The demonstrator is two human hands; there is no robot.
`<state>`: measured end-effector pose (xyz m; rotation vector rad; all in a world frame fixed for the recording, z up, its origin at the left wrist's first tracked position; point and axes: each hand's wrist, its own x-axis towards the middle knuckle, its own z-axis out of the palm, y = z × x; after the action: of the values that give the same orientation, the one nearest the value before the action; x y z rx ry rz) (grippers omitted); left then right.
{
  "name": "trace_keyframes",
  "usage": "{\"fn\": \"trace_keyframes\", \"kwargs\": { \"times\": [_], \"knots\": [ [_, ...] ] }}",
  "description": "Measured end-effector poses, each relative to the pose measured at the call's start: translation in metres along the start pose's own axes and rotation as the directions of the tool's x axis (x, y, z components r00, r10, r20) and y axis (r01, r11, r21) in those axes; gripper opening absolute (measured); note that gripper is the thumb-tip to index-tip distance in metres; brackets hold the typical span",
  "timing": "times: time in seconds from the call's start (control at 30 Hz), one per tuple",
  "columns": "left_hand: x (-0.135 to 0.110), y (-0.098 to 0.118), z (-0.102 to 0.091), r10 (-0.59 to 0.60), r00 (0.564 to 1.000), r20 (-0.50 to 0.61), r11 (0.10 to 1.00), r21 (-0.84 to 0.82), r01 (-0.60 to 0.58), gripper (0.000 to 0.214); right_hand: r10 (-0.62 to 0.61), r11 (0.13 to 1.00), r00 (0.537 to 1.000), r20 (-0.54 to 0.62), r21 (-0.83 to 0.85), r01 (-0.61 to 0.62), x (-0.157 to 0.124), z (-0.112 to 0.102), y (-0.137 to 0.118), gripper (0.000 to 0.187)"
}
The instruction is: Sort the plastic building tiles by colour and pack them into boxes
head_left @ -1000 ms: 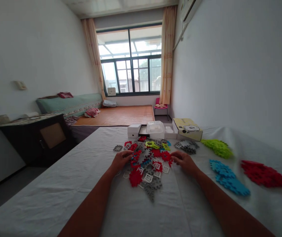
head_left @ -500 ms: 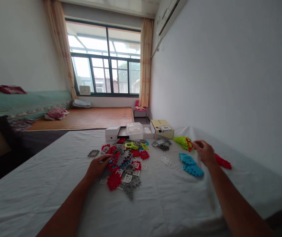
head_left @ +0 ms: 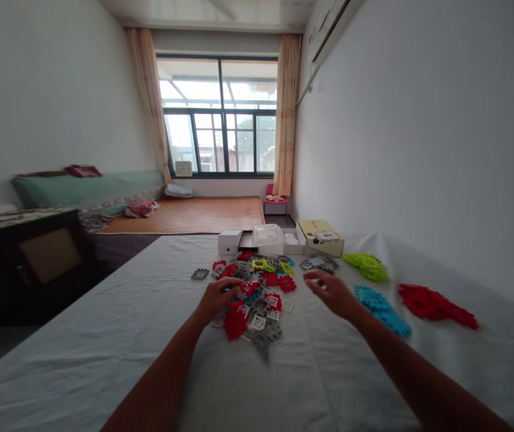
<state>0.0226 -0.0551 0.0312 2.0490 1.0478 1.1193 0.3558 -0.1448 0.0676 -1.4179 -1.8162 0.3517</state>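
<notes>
The left hand (head_left: 216,298) touches the pile (head_left: 259,309), stretched near-to-far.

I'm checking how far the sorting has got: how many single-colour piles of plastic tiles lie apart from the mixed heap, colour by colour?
Grey pile: 1
Green pile: 1
Blue pile: 1
Red pile: 1
Total: 4
</notes>
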Motion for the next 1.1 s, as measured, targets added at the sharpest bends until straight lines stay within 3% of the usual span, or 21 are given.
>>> {"fn": "trace_keyframes", "kwargs": {
  "times": [0.1,0.17,0.23,0.3,0.4,0.53,0.63,0.73,0.8,0.9,0.97,1.1],
  "knots": [
    [-0.004,0.006,0.003,0.024,0.997,0.070,0.999,-0.042,-0.021,0.027,-0.167,0.979,0.977,0.136,0.141,0.148,0.012,0.065,-0.050,0.048],
    [-0.006,0.009,0.003,0.044,0.992,0.119,0.997,-0.066,-0.037,0.025,-0.198,0.964,0.968,0.152,0.211,0.164,0.014,0.092,-0.062,0.048],
    [-0.007,0.009,0.000,0.041,0.986,0.164,0.996,-0.083,-0.028,0.027,-0.172,0.955,0.978,0.118,0.262,0.136,0.016,0.106,-0.058,0.032],
    [-0.006,0.009,-0.006,0.011,0.989,0.146,0.998,-0.066,-0.001,0.029,-0.100,0.948,0.994,0.047,0.309,0.081,0.016,0.109,-0.044,0.025],
    [-0.005,0.006,-0.021,-0.041,0.997,0.066,0.999,-0.003,0.041,0.029,0.067,0.913,0.997,-0.023,0.405,-0.052,0.017,0.101,-0.011,0.030],
    [-0.007,0.004,-0.033,0.028,0.960,0.279,0.992,0.107,-0.060,0.027,0.284,0.817,0.959,-0.008,0.526,-0.237,0.019,0.089,0.020,0.042],
    [-0.009,0.003,-0.031,0.107,0.930,0.352,0.970,0.169,-0.176,0.021,0.323,0.781,0.946,0.023,0.558,-0.280,0.019,0.088,0.024,0.043],
    [-0.009,0.002,-0.025,0.116,0.963,0.243,0.974,0.164,-0.158,0.020,0.285,0.786,0.957,0.048,0.560,-0.262,0.018,0.090,0.018,0.043],
    [-0.008,0.001,-0.022,0.075,0.992,0.105,0.986,0.143,-0.089,0.025,0.263,0.791,0.964,0.045,0.561,-0.242,0.018,0.091,0.015,0.044],
    [-0.005,-0.004,-0.020,-0.018,0.998,-0.067,0.994,0.102,0.025,0.031,0.254,0.804,0.967,0.022,0.552,-0.224,0.018,0.093,0.016,0.044],
    [-0.004,-0.009,-0.020,-0.073,0.992,-0.101,0.993,0.083,0.081,0.034,0.253,0.808,0.967,0.019,0.546,-0.222,0.019,0.094,0.020,0.043],
    [-0.004,-0.019,-0.018,-0.125,0.990,-0.063,0.989,0.074,0.129,0.038,0.251,0.811,0.968,0.009,0.544,-0.216,0.020,0.087,0.021,0.042]
  ]
}}
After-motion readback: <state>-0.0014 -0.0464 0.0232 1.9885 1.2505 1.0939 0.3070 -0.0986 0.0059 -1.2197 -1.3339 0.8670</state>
